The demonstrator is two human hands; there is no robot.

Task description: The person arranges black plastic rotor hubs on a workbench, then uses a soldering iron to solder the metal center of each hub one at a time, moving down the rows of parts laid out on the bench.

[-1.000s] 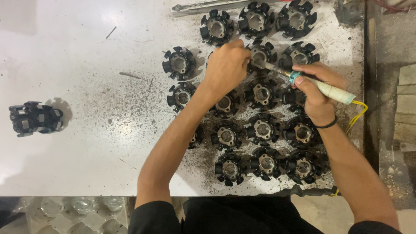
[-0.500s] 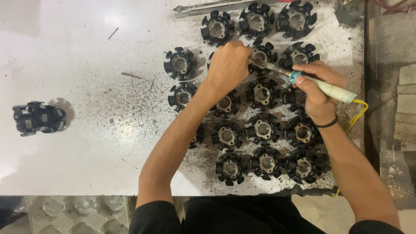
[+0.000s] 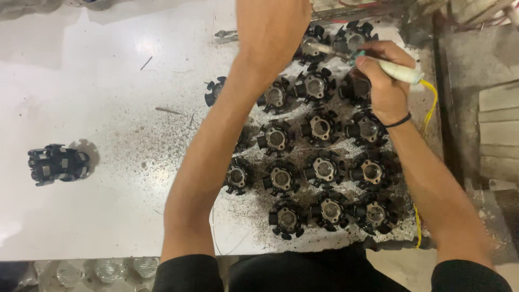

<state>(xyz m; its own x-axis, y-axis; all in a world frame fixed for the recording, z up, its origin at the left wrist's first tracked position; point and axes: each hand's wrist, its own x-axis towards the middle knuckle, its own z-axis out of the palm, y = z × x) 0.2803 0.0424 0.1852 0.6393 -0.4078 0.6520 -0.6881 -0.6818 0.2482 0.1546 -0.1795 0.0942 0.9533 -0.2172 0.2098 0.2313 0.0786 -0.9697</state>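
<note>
Several black round parts with metal centres (image 3: 323, 127) lie in rows on the right half of a white table (image 3: 108, 108). My right hand (image 3: 385, 86) grips a white-handled tool (image 3: 397, 69). Its metal tip points left over the parts in the far row. A yellow cord (image 3: 432, 103) trails from the handle. My left forearm reaches up across the parts. My left hand (image 3: 273, 19) is cut off by the top edge, so its fingers are hidden. A black wristband (image 3: 399, 122) sits on my right wrist.
One black part (image 3: 57, 164) lies alone at the far left of the table. Dark grit is scattered round the rows. A metal piece (image 3: 227, 35) lies near the far edge. Clear round items (image 3: 108, 269) show below the near edge. Concrete blocks (image 3: 497, 135) stand to the right.
The view has dropped toward me, so the far rows and my left hand's fingers are now cut off at the top. Both hands keep about the same place on the parts.
</note>
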